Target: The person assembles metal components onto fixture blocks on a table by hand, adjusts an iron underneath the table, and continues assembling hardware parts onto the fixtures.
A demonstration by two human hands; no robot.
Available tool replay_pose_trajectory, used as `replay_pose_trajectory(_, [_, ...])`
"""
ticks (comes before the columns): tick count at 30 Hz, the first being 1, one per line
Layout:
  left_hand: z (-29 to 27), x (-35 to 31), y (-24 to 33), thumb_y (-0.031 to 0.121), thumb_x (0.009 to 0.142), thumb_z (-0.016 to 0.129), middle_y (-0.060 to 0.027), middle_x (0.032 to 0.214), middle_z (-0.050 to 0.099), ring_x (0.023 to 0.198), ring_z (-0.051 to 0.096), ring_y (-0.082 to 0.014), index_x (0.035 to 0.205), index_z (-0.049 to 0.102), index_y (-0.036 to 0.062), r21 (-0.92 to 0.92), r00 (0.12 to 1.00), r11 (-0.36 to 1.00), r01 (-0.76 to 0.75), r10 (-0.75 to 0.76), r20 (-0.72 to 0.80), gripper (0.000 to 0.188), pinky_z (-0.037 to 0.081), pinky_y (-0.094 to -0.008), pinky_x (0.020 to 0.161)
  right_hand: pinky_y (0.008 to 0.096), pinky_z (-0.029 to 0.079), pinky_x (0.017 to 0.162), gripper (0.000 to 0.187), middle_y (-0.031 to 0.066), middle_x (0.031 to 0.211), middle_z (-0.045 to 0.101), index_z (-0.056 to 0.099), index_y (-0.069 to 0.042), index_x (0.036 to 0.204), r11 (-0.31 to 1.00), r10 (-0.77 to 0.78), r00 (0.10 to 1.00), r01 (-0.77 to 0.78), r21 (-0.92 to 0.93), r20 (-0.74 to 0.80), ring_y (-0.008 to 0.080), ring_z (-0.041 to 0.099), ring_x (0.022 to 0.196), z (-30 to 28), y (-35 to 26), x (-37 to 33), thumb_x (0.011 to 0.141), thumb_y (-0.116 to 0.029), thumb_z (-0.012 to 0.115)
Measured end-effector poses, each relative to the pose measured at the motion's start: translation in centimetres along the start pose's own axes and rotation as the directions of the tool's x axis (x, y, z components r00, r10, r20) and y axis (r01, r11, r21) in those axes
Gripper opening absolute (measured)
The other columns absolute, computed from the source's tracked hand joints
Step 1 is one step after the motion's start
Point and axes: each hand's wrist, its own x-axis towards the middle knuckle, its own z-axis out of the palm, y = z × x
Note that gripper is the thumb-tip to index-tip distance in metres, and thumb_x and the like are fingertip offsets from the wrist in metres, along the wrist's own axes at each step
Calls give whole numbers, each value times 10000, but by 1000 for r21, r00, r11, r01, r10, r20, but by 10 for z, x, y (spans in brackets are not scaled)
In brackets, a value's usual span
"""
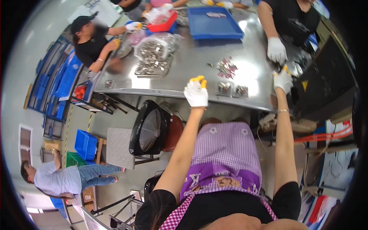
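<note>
My left hand, in a white glove with yellow fingertips, is over the table's front edge with its fingers curled in. Whatever it may hold is too small to make out. To its right sit two small clear packs of metal parts, and beyond them a loose pile of small silver and pink pieces. My right hand, gloved alike, is closed at the table's right side, close to a co-worker's white-gloved hand. Something small and dark shows between the two hands; its kind is unclear.
On the metal table stand a blue tray, a heap of metal parts in trays and plastic, and a red bin. Co-workers stand around the table. A black fan is below its left front edge; a dark machine panel rises right.
</note>
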Motion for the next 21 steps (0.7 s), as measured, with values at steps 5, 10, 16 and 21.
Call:
replay_pose_trajectory(5, [1,7,-8,141,758,678,-39,877,655,669,606,-229,940,667,127,-285,993,952,115,-106,47,183,480,-346,641,334,484,750,268,146,993,662,676,-35,1050,595,-449,887,206,777,109,279,614,796,25,-40,-33,809,-94,573])
replay_pose_trajectory(10, [-5,6,-2,148,752,679,-43,885,664,672,618,-220,937,685,125,-155,999,987,29,-27,21,187,495,-339,647,362,478,737,312,142,948,660,675,-64,1083,668,-655,743,485,564,137,319,599,785,26,-80,-44,794,-124,574])
replay_pose_trajectory(16, [-2,-2,2,166,733,696,-35,883,640,660,587,-223,969,674,144,-122,996,992,-26,15,-90,239,474,-347,632,381,476,725,235,128,866,626,723,-100,972,616,-751,661,695,371,9,322,581,740,16,-78,-50,784,-174,603])
replay_pose_trajectory(21, [-1,0,-2,171,731,698,-32,882,627,653,574,-227,985,663,147,-120,992,993,-16,1,-124,257,462,-351,613,371,479,726,213,119,864,617,716,-80,945,630,-695,715,552,546,79,319,585,743,-11,-59,-65,792,-185,613])
